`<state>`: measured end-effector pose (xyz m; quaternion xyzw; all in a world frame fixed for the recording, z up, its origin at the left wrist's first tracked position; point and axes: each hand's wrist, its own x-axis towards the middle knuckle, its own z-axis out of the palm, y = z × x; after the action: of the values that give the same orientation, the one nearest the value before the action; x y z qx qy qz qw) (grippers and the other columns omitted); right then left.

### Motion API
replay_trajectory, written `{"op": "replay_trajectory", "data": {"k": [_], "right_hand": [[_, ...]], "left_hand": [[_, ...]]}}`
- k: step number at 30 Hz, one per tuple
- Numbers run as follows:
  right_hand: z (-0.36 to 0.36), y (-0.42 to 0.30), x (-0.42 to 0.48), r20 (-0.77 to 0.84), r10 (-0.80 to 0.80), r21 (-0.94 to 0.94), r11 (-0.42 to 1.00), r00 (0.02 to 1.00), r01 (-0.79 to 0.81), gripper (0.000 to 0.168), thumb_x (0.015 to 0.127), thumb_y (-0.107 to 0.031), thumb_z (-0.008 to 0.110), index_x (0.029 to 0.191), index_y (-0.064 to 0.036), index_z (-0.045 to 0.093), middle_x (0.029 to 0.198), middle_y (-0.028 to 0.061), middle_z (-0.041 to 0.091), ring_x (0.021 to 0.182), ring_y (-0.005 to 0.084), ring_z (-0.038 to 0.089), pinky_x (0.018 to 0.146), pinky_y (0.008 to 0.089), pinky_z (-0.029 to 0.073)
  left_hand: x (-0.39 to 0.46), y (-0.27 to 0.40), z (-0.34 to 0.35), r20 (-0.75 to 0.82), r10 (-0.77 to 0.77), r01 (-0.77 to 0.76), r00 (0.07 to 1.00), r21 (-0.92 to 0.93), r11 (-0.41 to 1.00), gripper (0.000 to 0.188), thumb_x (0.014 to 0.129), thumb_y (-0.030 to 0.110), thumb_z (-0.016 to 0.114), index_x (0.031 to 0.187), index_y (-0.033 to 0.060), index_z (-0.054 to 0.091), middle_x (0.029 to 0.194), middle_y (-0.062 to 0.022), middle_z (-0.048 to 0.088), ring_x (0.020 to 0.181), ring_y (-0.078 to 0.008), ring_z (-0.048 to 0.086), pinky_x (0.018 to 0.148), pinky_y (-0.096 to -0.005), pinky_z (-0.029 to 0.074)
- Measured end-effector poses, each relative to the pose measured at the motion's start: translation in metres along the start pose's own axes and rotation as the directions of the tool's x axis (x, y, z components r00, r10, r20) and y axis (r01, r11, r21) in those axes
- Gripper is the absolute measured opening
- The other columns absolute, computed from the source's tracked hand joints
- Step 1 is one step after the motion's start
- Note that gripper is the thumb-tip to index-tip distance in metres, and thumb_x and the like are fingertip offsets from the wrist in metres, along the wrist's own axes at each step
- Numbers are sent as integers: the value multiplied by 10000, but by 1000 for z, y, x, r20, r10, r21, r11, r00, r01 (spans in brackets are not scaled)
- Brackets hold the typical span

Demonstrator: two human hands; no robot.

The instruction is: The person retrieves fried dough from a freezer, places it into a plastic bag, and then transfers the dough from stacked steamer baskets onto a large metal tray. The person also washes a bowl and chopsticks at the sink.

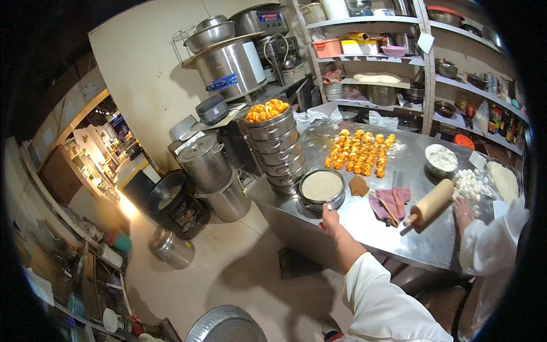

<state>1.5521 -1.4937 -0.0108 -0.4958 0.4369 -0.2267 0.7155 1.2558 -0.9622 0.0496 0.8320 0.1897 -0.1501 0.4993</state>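
My left hand (330,218) grips the near side of a round metal pan (321,207) at the steel table's left edge. A flat, cream-coloured layer (322,185) fills the pan's top; I cannot tell what it is. My right hand (463,212) rests fingers down on the tabletop, beside many small white dough pieces (466,184), and holds nothing I can see. A wooden rolling pin (433,202) lies just left of it. Between my hands are a purple cloth (389,204) and a brown scraper-like piece (358,186).
Rows of orange-and-yellow twisted pieces (360,153) lie on the steel table (363,226). Left of them rises a steamer stack (277,149), topped with more. A bowl of flour (441,158) and a dough slab (503,181) sit right. Stock pots (226,196) stand on the floor.
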Motion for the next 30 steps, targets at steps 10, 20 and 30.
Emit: {"op": "replay_trajectory", "data": {"k": [10,20,30], "right_hand": [[25,-8,60,31,162,311,936,986,-163,348,817,-234,391,955,77,463,714,184,523,418,238,495,325,320,437],[-78,21,-108,181,117,177,973,977,-149,337,860,-205,369,910,119,447,660,182,554,507,237,574,449,298,501],[-260,155,-388,76,495,148,853,866,-500,365,816,-204,406,987,115,450,748,192,578,563,221,597,473,285,516]], "left_hand": [[30,44,19,-5,-24,24,1000,78,997,216,742,135,566,852,-50,587,765,-101,582,687,-190,534,591,-311,436],[49,32,13,200,110,-146,974,178,973,201,747,130,581,837,-49,604,739,-89,594,665,-167,538,575,-293,428],[77,-11,-15,612,271,-500,743,239,832,187,753,125,596,822,-47,622,712,-77,606,644,-143,542,559,-275,420]]}}
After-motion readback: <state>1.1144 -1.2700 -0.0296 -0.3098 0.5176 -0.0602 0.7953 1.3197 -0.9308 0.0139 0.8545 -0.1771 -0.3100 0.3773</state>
